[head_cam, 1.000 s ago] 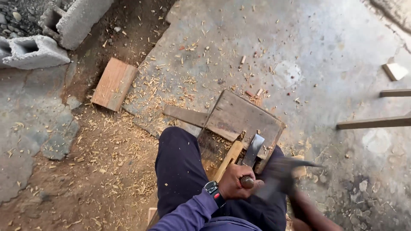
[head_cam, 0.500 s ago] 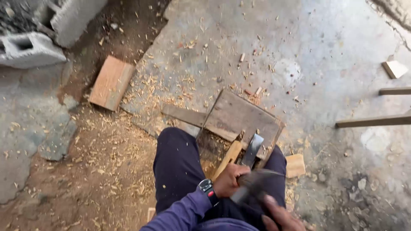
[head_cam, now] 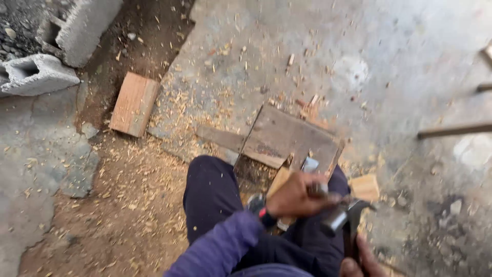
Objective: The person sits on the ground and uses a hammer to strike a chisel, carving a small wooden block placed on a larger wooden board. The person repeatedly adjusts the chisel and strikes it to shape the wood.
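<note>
My left hand is closed around a chisel, whose metal blade rests on a light strip of wood lying across my knees. A hammer, blurred by motion, has its metal head right beside the chisel's handle end, just right of my left hand. My right hand grips the hammer's dark handle at the bottom edge, only partly in view. A watch sits on my left wrist, below a purple sleeve. A dark weathered board lies on the ground just beyond the strip.
A small light wood block sits right of my knee. A reddish wood block lies at the left on dirt strewn with wood chips. Two concrete blocks stand at the top left. A thin stick lies at the right.
The hammer has swung down from the right toward the chisel's handle end. My left hand has stayed on the chisel. The view has shifted slightly.
</note>
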